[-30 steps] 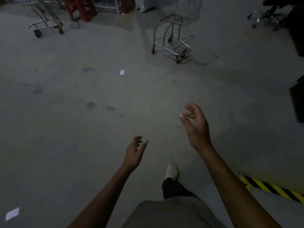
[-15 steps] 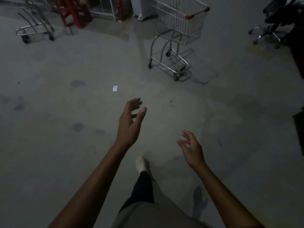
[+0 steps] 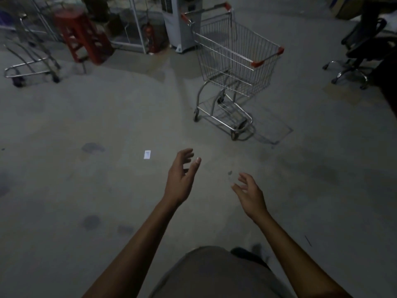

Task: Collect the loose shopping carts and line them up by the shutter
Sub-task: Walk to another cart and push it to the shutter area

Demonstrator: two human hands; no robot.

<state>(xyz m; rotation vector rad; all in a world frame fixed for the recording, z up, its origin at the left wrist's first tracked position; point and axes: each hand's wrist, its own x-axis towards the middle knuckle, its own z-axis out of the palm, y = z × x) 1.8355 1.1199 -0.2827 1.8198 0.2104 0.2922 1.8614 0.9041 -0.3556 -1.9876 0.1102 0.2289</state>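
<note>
— How is the shopping cart [image 3: 234,61] made?
— A silver wire basket with red corner caps is carried on a curved tube frame. It is stood on the dull, stained concrete floor [image 3: 86,115], toward the far edge.
— And relative to the hands?
— It is set well apart, ahead of the left hand [image 3: 180,179] and right hand [image 3: 250,194]. Both are held out, fingers loosely spread, nothing gripped.
— What is hard to make out?
— A second cart [image 3: 32,67] at the far left corner is cut off and dimmed.

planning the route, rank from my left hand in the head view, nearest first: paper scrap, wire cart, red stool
From the left hand:
1. paper scrap, on the floor just left of it.
2. wire cart, ahead to the right.
3. red stool, far back left.
</note>
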